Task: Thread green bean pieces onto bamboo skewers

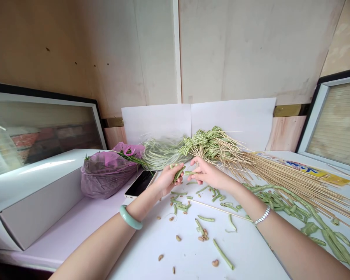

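My left hand (169, 179) is closed around several cut green bean pieces (179, 174), which stick out between thumb and fingers. Just to its right, my right hand (205, 173) has its fingers bent, and a short green bean piece (190, 173) lies at its fingertips, pointing toward the left hand. More cut bean pieces (181, 206) and loose brown beans (178, 238) are scattered on the white surface below. A single bamboo skewer (216, 207) lies among them. Behind the hands rests a pile of skewers threaded with bean pieces (212, 140).
Many bare bamboo skewers (297, 182) fan out at the right over a yellow packet (315, 170). Long beans (317, 221) and a heap of cut pieces lie nearer. On the left are a purple bag (105, 175), a phone (141, 183) and a white box (46, 206). Clear plastic bag (160, 153) stands behind.
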The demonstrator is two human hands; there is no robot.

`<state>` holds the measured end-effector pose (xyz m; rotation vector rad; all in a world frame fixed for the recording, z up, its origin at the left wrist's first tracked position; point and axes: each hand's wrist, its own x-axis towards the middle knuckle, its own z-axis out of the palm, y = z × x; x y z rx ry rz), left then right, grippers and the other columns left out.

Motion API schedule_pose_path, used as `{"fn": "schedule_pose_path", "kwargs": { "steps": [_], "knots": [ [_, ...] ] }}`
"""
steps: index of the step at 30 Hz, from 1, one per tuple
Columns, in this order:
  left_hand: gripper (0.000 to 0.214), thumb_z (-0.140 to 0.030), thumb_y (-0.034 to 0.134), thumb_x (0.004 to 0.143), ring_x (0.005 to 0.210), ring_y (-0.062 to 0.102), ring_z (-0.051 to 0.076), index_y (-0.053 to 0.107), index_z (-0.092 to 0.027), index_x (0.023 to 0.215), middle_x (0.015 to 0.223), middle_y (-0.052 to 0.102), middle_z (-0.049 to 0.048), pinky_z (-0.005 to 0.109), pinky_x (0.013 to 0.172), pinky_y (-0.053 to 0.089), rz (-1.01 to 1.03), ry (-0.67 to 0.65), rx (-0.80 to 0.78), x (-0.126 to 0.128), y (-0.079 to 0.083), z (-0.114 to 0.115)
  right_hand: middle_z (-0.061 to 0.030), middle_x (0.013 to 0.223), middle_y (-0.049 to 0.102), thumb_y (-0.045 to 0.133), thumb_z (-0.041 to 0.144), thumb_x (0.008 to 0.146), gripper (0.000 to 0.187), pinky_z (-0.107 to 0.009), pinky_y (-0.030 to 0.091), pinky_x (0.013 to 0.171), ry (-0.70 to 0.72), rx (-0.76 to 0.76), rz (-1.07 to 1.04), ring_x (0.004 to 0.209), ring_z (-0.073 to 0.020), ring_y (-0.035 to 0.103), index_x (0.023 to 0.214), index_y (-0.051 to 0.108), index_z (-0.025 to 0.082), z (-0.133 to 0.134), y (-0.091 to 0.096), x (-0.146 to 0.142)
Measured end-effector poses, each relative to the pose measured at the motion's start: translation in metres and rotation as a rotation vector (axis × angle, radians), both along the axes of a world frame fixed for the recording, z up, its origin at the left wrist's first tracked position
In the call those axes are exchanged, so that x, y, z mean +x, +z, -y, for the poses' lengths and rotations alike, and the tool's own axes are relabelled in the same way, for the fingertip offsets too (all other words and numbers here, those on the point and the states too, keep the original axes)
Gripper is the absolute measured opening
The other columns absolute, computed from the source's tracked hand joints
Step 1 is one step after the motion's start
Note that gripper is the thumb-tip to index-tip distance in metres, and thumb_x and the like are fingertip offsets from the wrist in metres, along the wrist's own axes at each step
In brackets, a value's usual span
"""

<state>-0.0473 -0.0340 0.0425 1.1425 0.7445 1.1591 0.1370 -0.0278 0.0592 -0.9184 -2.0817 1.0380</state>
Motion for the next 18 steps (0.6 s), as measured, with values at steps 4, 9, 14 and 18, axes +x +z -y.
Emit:
{"fn": "schedule_pose_path", "kwargs": {
  "steps": [4, 9, 14, 18],
  "knots": [
    [0.032, -0.036, 0.074, 0.074, 0.043, 0.042, 0.006, 0.052, -0.015, 0.065, 0.053, 0.048, -0.0029, 0.019, 0.040, 0.023, -0.069, -0.048, 0.029, 0.004, 0.001, 0.006, 0.0072, 0.055, 0.057, 0.065, 0.016, 0.081, 0.011, -0.023, 0.042, 0.053, -0.056, 0.055, 0.045, 0.051, -0.0102, 0.054, 0.086, 0.055, 0.016, 0.001, -0.004, -0.006],
    [0.039, -0.045, 0.077, 0.070, 0.042, 0.040, 0.005, 0.055, -0.014, 0.068, 0.054, 0.051, -0.0018, 0.018, 0.039, 0.021, -0.127, -0.094, 0.052, 0.007, 0.001, 0.010, 0.0037, 0.068, 0.060, 0.069, 0.030, 0.083, 0.020, -0.022, 0.044, 0.052, -0.150, 0.166, 0.070, 0.054, -0.0079, 0.052, 0.075, 0.060, 0.014, 0.001, -0.010, -0.014],
    [0.038, -0.040, 0.084, 0.062, 0.041, 0.042, 0.005, 0.056, -0.014, 0.065, 0.053, 0.053, -0.0021, 0.018, 0.037, 0.018, -0.169, -0.117, 0.072, 0.005, -0.001, 0.007, 0.0068, 0.059, 0.048, 0.071, 0.034, 0.079, 0.026, -0.021, 0.036, 0.051, -0.243, 0.258, 0.047, 0.052, -0.0073, 0.042, 0.069, 0.056, 0.015, -0.001, -0.012, -0.013],
    [0.033, -0.035, 0.082, 0.065, 0.038, 0.038, 0.003, 0.059, -0.012, 0.062, 0.051, 0.055, -0.0007, 0.018, 0.036, 0.016, -0.192, -0.193, 0.085, -0.002, 0.001, 0.005, 0.0086, 0.045, 0.035, 0.078, 0.034, 0.068, 0.030, -0.021, 0.021, 0.043, -0.123, 0.175, 0.069, 0.044, -0.0060, 0.027, 0.054, 0.058, 0.016, -0.001, -0.006, -0.007]
  ]
}}
